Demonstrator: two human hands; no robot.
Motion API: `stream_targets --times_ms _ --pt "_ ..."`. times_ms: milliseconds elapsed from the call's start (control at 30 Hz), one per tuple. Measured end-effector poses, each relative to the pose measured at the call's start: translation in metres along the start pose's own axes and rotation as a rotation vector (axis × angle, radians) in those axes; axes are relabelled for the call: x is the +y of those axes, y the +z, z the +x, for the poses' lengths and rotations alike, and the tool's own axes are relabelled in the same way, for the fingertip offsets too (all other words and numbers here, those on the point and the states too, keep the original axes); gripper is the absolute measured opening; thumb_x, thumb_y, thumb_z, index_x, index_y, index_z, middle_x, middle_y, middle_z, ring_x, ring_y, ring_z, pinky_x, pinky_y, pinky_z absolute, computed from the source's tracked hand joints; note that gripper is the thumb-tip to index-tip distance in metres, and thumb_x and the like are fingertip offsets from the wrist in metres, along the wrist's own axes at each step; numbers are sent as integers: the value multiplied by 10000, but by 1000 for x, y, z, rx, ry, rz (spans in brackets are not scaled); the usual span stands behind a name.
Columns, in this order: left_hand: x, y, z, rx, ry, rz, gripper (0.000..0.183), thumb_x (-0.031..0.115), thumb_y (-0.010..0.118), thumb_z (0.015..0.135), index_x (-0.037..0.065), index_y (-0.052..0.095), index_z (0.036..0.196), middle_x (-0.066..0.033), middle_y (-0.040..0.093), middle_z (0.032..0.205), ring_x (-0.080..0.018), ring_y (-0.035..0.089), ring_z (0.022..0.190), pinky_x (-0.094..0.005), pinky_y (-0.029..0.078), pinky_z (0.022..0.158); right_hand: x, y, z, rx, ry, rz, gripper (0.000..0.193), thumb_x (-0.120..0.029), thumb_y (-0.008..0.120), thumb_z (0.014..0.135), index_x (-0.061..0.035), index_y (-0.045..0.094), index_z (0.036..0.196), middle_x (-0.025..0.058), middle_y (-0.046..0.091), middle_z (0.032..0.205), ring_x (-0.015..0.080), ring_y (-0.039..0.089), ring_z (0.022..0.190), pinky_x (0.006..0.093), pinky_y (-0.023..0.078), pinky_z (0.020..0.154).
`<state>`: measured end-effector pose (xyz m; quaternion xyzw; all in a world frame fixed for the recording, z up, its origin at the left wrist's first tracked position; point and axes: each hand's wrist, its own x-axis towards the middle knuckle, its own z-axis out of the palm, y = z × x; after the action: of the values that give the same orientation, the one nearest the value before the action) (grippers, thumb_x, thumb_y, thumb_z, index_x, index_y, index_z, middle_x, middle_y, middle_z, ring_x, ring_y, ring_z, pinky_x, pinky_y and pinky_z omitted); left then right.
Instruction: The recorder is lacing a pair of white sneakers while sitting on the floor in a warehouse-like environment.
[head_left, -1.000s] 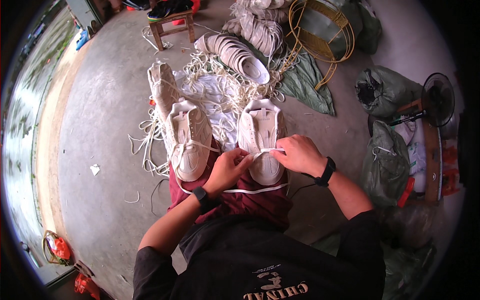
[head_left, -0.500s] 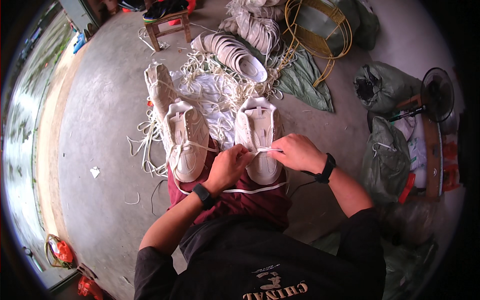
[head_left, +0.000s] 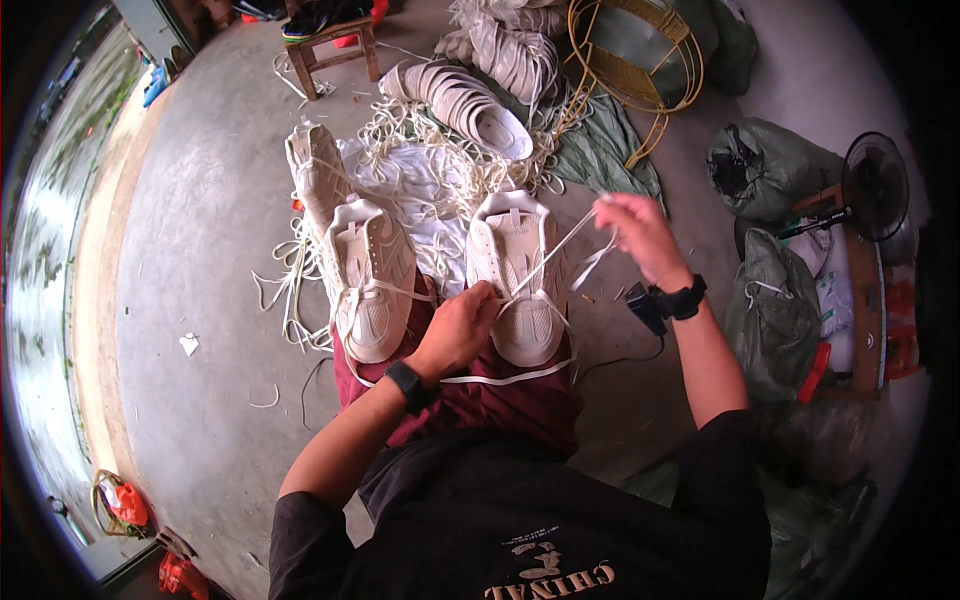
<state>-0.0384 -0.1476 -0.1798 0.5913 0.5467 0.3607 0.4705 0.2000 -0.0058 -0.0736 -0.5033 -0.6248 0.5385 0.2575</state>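
Note:
Two beige sneakers rest side by side on my lap, toes toward me. My right hand (head_left: 636, 232) is raised right of the right sneaker (head_left: 512, 262), its fingers closed on a white shoelace (head_left: 548, 262). The lace runs taut from there down to the sneaker's lower eyelets, and a loose end dangles below the hand. At that sneaker's left side, my left hand (head_left: 466, 318) is closed, pinching lace by the lowest eyelets; the fingertips are partly hidden. The left sneaker (head_left: 368, 270) has lace across its lower eyelets only. Another lace strand crosses my maroon trousers (head_left: 490, 405).
Ahead lie a heap of loose laces (head_left: 410, 165), stacked shoe uppers (head_left: 460, 100) and another beige shoe (head_left: 316, 165). A wooden stool (head_left: 335, 60) and yellow round frame (head_left: 640, 60) stand farther off. At right are plastic sacks (head_left: 772, 310) and a black fan (head_left: 874, 186).
My right hand has moved up and to the right, away from the sneaker, drawing the lace out taut. The left hand stays at the sneaker's left side.

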Motion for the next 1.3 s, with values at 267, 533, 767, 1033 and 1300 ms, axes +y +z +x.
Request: stream_targets --times_ms 267,533,767,1033,1300 --pt "0 -4 1 -85 2 -154 271 214 415 1014 -11 524 908 -56 478 751 -147 457 735 -286 403 721 40 -94 25 150 -151 703 144 -208 583 928 -79 581 864 -34 534 732 38 388 511 204 299 465" --pt "2 -1 3 -14 -62 31 322 313 607 915 -5 562 898 -181 623 799 -312 617 751 -398 477 709 23 -41 18 58 -20 788 195 -278 555 965 -86 588 958 107 631 1112 41 426 548 184 369 493" --pt "7 0 5 -10 -66 42 342 299 691 872 -13 558 828 -83 558 690 -160 522 662 -324 439 624 16 -51 26 -118 -4 936 207 -249 474 1001 -69 572 1033 155 577 1258 24 401 519 173 372 482" --pt "4 9 5 22 -111 7 476 432 719 815 2 516 801 -133 589 681 -249 587 623 -380 463 590 23 -79 55 -24 -6 855 141 -200 501 978 -72 557 958 39 610 886 36 355 469 194 306 439" --pt "13 14 7 68 -93 92 473 425 727 807 7 507 793 -140 585 697 -258 582 634 -378 461 603 14 -70 69 100 -85 841 159 -194 482 984 -54 549 949 65 607 874 46 344 457 200 283 430"
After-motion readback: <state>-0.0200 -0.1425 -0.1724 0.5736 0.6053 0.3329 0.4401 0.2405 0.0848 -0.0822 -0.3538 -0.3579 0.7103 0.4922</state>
